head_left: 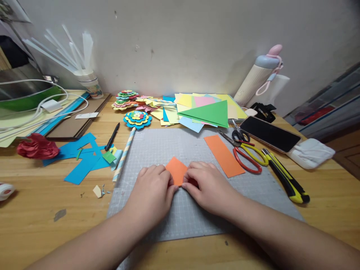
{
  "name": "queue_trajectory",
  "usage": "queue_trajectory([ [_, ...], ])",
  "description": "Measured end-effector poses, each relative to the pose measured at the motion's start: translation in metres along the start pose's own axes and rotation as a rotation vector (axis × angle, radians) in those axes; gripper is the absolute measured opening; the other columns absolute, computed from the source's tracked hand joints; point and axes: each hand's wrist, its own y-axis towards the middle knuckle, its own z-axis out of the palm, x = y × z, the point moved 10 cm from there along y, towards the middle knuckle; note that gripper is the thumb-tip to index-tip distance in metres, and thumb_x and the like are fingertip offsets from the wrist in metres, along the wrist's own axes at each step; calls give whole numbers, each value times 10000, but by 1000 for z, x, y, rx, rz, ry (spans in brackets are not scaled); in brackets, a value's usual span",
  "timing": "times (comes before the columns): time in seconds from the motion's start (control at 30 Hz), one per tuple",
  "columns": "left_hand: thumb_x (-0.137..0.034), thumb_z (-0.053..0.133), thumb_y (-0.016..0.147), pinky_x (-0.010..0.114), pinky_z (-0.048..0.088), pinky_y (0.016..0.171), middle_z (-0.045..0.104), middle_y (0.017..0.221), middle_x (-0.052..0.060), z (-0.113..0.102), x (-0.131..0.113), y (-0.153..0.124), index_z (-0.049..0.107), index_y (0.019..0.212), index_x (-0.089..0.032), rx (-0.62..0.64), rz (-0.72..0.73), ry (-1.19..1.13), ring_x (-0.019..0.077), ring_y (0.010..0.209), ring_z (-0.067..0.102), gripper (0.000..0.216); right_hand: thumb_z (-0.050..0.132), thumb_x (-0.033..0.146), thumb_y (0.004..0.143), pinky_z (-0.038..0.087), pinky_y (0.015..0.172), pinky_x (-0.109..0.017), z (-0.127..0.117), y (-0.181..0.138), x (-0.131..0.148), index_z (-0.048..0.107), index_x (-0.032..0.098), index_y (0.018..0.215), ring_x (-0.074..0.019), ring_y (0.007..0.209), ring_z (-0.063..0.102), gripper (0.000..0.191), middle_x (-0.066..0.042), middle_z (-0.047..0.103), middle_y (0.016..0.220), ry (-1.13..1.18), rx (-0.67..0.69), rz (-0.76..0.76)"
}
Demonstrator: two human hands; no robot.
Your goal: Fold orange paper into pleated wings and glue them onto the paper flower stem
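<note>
A small orange paper [176, 170] lies on the grey cutting mat [163, 144], one corner pointing away from me. My left hand [154, 187] is closed on its near left edge, thumb and fingertips pinching the paper. From the other side my right hand [204, 185] pinches the near right edge, its thumb close to the left thumb. Both hands rest low on the mat and cover the paper's sides. To the right of them an orange paper strip [223, 155] lies flat and slanted on the mat.
Red-and-yellow scissors [247, 159], small black scissors [240, 135] and a yellow-black utility knife [285, 178] lie at the right, near a phone [270, 133]. Behind the mat are green paper triangles [210, 114] and a layered paper flower [137, 120]. Blue scraps [81, 168] lie left.
</note>
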Motion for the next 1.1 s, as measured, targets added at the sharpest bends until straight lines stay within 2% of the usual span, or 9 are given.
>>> queue_trajectory([
  [0.2, -311, 494, 873, 383, 364, 740, 599, 806, 39, -2, 2, 2, 608, 747, -181, 3, -11, 24, 216, 815, 520, 214, 641, 237, 809, 322, 732, -328, 0, -1, -4, 615, 197, 734, -176, 828, 524, 89, -2, 603, 817, 3, -8, 25],
  [0.47, -399, 548, 826, 420, 335, 785, 570, 855, 55, -14, 2, 3, 651, 702, -193, -18, -41, 124, 254, 887, 481, 262, 617, 242, 806, 284, 698, -341, 1, 4, -2, 621, 192, 716, -198, 840, 526, 103, -17, 603, 837, -86, -14, 54],
  [0.63, -327, 588, 791, 412, 313, 796, 583, 870, 44, -20, 8, -5, 668, 750, -207, -25, -25, 148, 251, 905, 489, 151, 600, 225, 798, 272, 683, -336, -1, 5, -1, 615, 189, 702, -194, 828, 527, 103, -18, 605, 829, -91, -15, 64],
  [0.83, -363, 578, 801, 400, 305, 769, 618, 819, 34, -15, 20, 2, 680, 705, -219, 29, -67, 80, 238, 870, 499, 201, 588, 234, 813, 268, 691, -338, 0, 3, 0, 621, 190, 723, -199, 829, 531, 105, -23, 605, 836, -110, -4, 40],
  [1.1, -388, 566, 788, 399, 310, 776, 641, 794, 47, -12, 23, 8, 657, 640, -205, 81, -92, 105, 244, 863, 510, 252, 563, 229, 856, 276, 718, -335, 7, 4, 18, 609, 187, 800, -179, 824, 537, 84, -19, 611, 851, -45, -20, -39],
])
